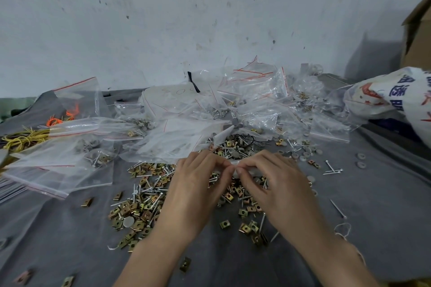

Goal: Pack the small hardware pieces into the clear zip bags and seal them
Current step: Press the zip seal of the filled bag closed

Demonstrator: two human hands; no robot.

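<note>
Both hands meet over the grey cloth-covered surface (70,228), the left hand (196,184) and right hand (272,182) pinching a small clear zip bag (235,168) between their fingertips, each grip closed on its top edge. Directly beneath that grip lies a loose heap of brass square nuts (133,212) mixed with silver screws (149,191), spreading out to the left and right of the wrists. Just beyond the grip sit grey round washers (303,158). Farther back, a pile of filled and empty zip bags with red seal lines (210,105) covers the surface. Left of the pile lie yellow rubber bands (21,140); to the far right a printed white sack (396,93) leans near a cardboard box (417,32).
</note>
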